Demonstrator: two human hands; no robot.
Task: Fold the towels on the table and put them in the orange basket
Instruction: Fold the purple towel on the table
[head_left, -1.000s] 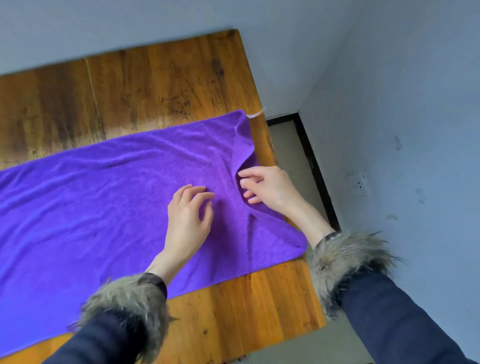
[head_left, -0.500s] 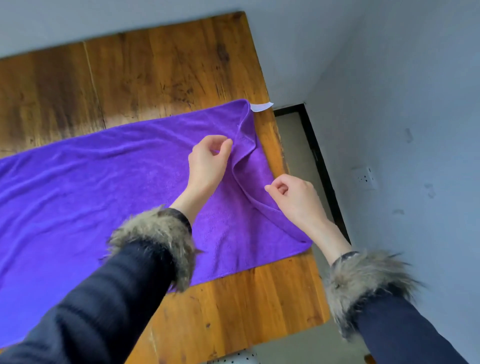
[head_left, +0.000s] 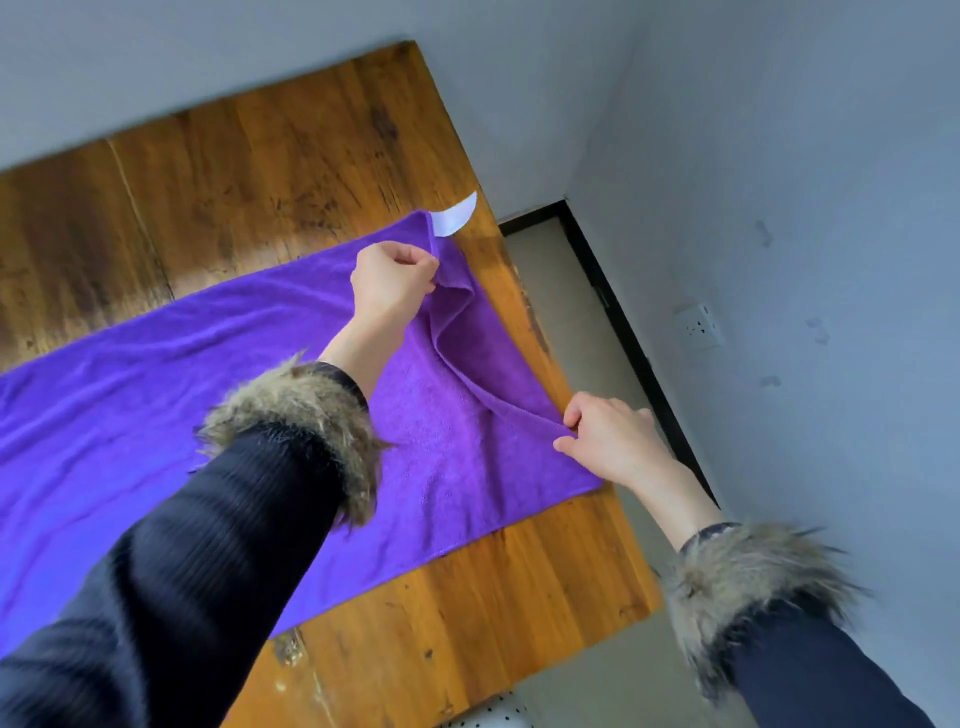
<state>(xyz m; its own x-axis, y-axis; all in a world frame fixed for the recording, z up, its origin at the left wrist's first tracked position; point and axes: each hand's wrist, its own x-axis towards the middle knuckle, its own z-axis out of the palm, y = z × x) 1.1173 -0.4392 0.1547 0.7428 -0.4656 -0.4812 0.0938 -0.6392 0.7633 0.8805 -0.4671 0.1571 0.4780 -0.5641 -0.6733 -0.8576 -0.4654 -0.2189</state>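
A large purple towel (head_left: 156, 395) lies spread across the wooden table (head_left: 270, 171), its right end flipped back in a loose flap. My left hand (head_left: 389, 286) pinches the flap's edge near the far right corner, just below a white label (head_left: 456, 215). Nearer to me, my right hand (head_left: 608, 441) pinches the same folded edge close to the table's right side. The orange basket is not in view.
The table's right edge (head_left: 524, 312) runs beside a grey floor and a dark skirting board. A grey wall with a white socket (head_left: 698, 326) stands to the right. A white dotted thing (head_left: 488, 717) peeks out below the table's near edge.
Both hands have slid apart along the flap's edge: the left farther away toward the label corner, the right nearer and to the right. A second ago they lay close together on the towel.
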